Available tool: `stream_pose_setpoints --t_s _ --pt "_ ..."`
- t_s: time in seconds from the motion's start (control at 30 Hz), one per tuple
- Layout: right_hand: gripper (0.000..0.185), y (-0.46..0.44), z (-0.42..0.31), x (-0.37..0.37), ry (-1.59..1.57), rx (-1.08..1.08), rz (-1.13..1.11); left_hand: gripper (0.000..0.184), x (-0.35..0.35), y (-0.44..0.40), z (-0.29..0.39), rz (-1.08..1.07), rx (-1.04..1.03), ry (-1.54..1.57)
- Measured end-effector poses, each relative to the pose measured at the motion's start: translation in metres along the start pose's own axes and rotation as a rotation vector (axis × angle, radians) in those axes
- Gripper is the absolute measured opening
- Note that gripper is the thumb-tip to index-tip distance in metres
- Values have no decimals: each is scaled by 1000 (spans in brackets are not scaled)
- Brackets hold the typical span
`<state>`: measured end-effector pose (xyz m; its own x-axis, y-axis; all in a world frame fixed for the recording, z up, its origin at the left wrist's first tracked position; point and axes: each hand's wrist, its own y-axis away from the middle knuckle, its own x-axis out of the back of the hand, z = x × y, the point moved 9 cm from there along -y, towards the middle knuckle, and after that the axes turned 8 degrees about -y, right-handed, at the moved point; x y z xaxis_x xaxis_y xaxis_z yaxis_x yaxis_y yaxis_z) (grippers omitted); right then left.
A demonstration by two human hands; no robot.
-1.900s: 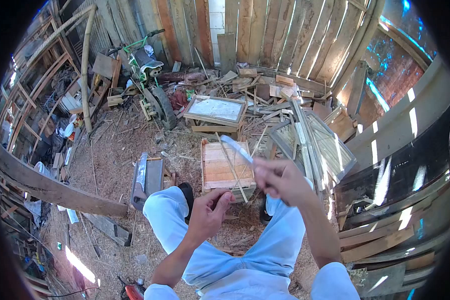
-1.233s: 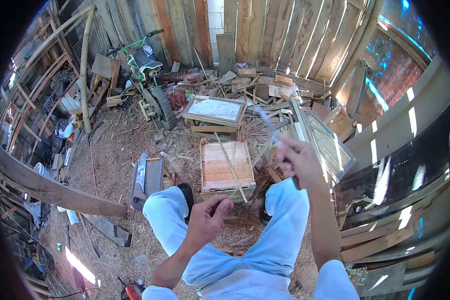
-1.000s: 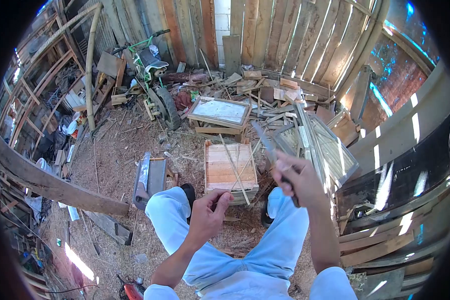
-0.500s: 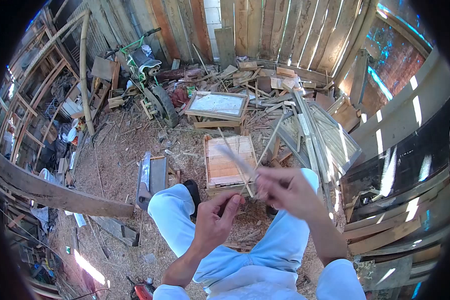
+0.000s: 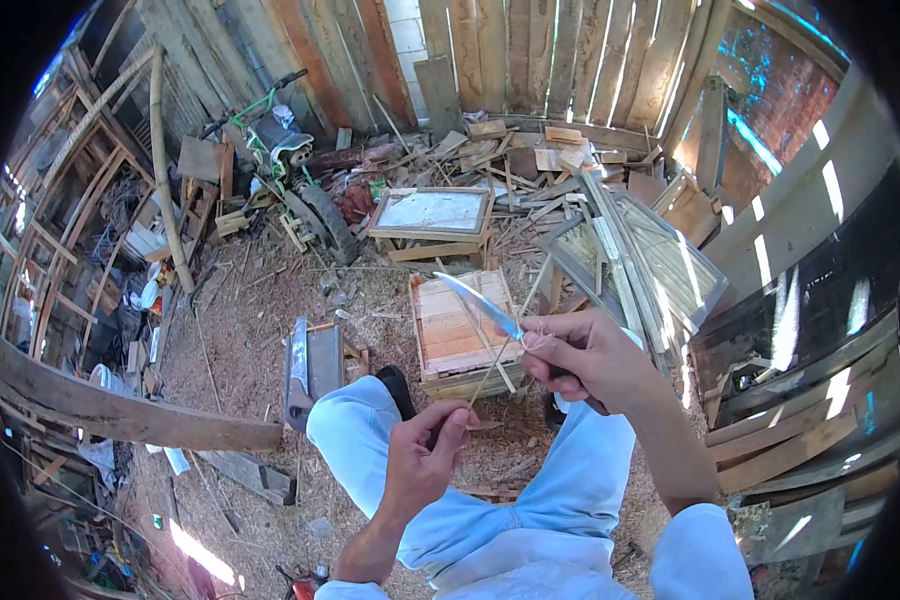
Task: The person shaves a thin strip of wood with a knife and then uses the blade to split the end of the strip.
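My right hand point(image 5: 595, 360) is closed round the handle of a knife point(image 5: 478, 303), its curved blade pointing up and to the left. Pale curled shavings point(image 5: 536, 330) cling where the blade meets my fingers. My left hand point(image 5: 425, 450) pinches a thin wooden strip point(image 5: 485, 380), which slants up to the right and passes behind the blade. A small pale sliver point(image 5: 487, 426) shows by the left fingertips. Beyond both hands stands a low wooden box point(image 5: 450, 340) with a slatted top, and another thin stick point(image 5: 480, 335) crosses over it.
A handsaw point(image 5: 299, 360) rests on a dark-topped stool or box left of my knee. Farther off are a white-topped frame point(image 5: 430, 210), scrap wood point(image 5: 530, 160) and a small green bike point(image 5: 280, 150). A beam point(image 5: 130, 405) juts in from the left; long strips point(image 5: 620, 260) lean at right.
My right hand has moved slightly right and down with the knife, which now shows sharply instead of blurred. Shavings now show at its blade. My left hand has shifted slightly down.
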<state>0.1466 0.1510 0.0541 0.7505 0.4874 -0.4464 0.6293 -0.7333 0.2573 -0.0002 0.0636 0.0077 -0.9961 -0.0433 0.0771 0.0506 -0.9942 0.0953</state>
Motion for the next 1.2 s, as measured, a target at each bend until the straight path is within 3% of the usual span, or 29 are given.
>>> stream_pose_setpoints --t_s 0.17,0.27,0.43,0.53,0.7,0.97,1.07,1.13,1.2 --pt "26 -2 17 -10 82 -60 -72 16 4 -1 6 131 -73 -108" --pt "29 -7 -12 22 -22 44 36 16 6 -1 9 105 -83 -159" --pt "27 -4 -11 8 75 130 60 16 2 -8 1 52 -54 -93" --pt "28 -6 9 0 255 -1 14 15 0 -12 8 70 -52 -104" --pt "27 -3 11 -4 34 -3 -48 12 5 -8 16 146 -134 -206" --pt "32 -2 3 -2 101 21 5 12 7 -4 18 146 -126 -322" --pt "33 -2 14 -6 102 -74 -49 12 9 -4 14 158 -114 -226" --pt "34 -5 -12 19 18 68 66 13 9 -1 12 143 -102 -223" --pt "33 -6 -11 14 -9 59 13 13 10 -2 12 136 -100 -220"
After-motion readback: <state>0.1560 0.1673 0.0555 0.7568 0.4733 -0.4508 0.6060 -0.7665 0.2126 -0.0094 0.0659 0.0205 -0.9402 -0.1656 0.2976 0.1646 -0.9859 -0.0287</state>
